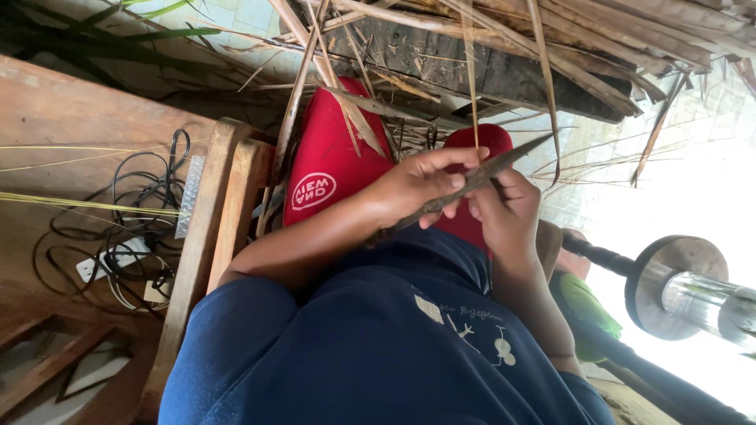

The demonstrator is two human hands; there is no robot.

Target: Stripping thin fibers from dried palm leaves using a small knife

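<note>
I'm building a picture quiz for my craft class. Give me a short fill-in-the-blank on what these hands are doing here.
1. Both hands, left hand and right hand, hold one long dry ____ strip.
2. The cushion behind the hands is ____ in colour.
3. The person's shirt is dark ____.
4. The tangled cables lie on a ____ surface.

Missing words: leaf; red; blue; wooden

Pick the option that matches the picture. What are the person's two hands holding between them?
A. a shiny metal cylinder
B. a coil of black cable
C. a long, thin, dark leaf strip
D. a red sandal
C: the left hand and the right hand both grip the thin dark strip, which runs slantwise between them above the red sandals.
</note>
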